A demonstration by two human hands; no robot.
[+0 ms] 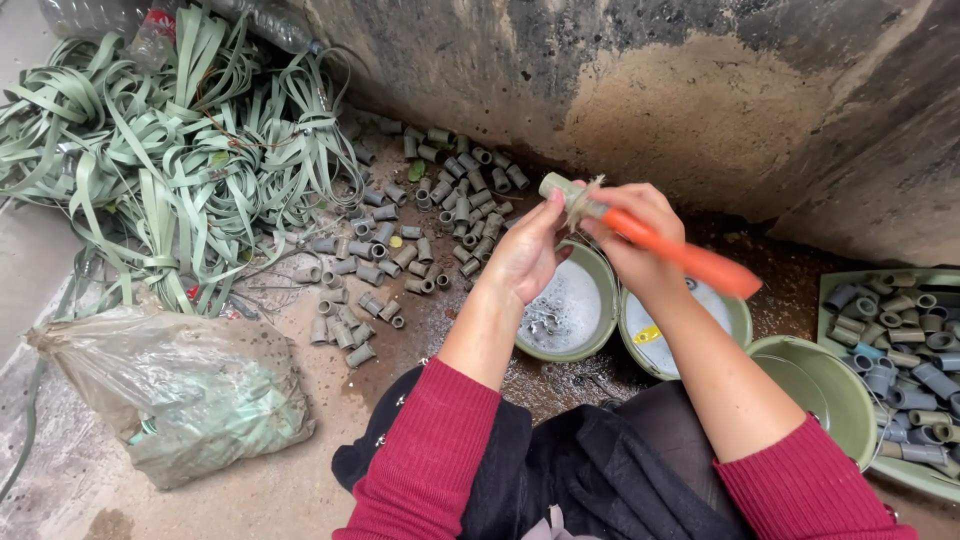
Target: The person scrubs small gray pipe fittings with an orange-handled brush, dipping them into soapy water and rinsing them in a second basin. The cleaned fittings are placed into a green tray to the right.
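While right hand [640, 235] grips orange-handled brush [690, 258], left hand [525, 250] pinches grey tube fitting [556, 186] on brush tip, above two green bowls [600, 275]; loose fittings [420, 220] piled behind.

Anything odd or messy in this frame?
Yes: short grey plastic tube pieces lie strewn loose over the wet dirt floor by the stained wall, not in the green tray. A frayed fibre tuft hangs off the orange-handled tool.

Backyard workshop — pipe fittings [400, 250], strap offcuts [170, 150]
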